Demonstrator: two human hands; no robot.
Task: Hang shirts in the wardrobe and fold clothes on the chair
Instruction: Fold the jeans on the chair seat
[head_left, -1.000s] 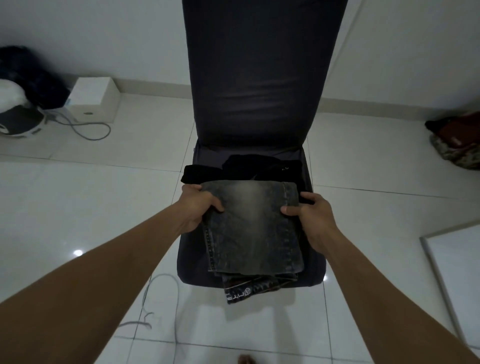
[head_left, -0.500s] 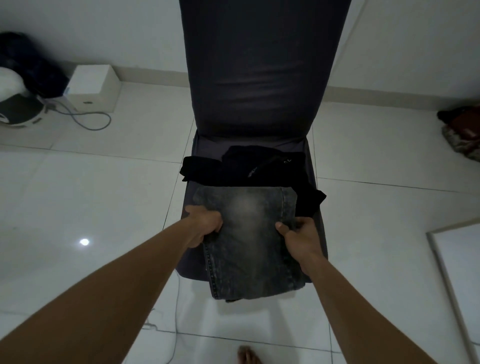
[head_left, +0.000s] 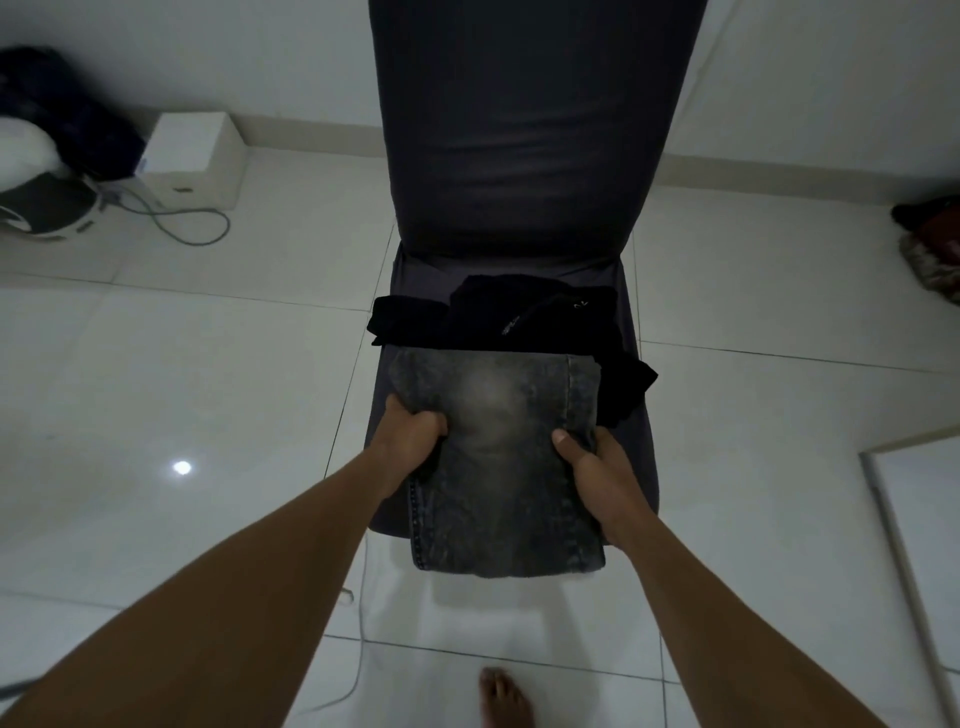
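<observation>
Head view, chair: a dark fabric-covered chair (head_left: 519, 130) stands on pale floor tiles, seen from above, its tall backrest towards the wall.
Folded jeans: a grey washed pair of jeans (head_left: 498, 467), folded into a thick rectangle, lies on the front of the seat. Its near end juts past the seat's front edge over the floor.
Left hand: the left hand (head_left: 410, 436) grips the jeans' left edge, fingers curled into the cloth.
Right hand: the right hand (head_left: 597, 467) grasps the right edge, thumb on top. Its fingers go under the fold and are hidden.
Black garment: a crumpled black garment (head_left: 519, 322) fills the back of the seat, touching the jeans' far edge, with one corner spilling over the seat's right side.
Floor, left: a white box (head_left: 192, 150) sits by the wall with a looped cable (head_left: 197, 228) beside it.
Floor, near: a bare foot (head_left: 504, 696) stands just short of the chair, with a thin pale cord (head_left: 358, 623) beside it.
Wardrobe: not identifiable here.
Risk, overhang: if the hands let go now, the jutting end would likely drag the stack off the seat.
Risk, fold: the layers are loose, so pulling at one side alone could open the fold.
Risk, black garment: pushing the jeans back would probably bunch it or tip its hanging corner to the floor.
Risk, footing: a step forward could catch the cord.
</observation>
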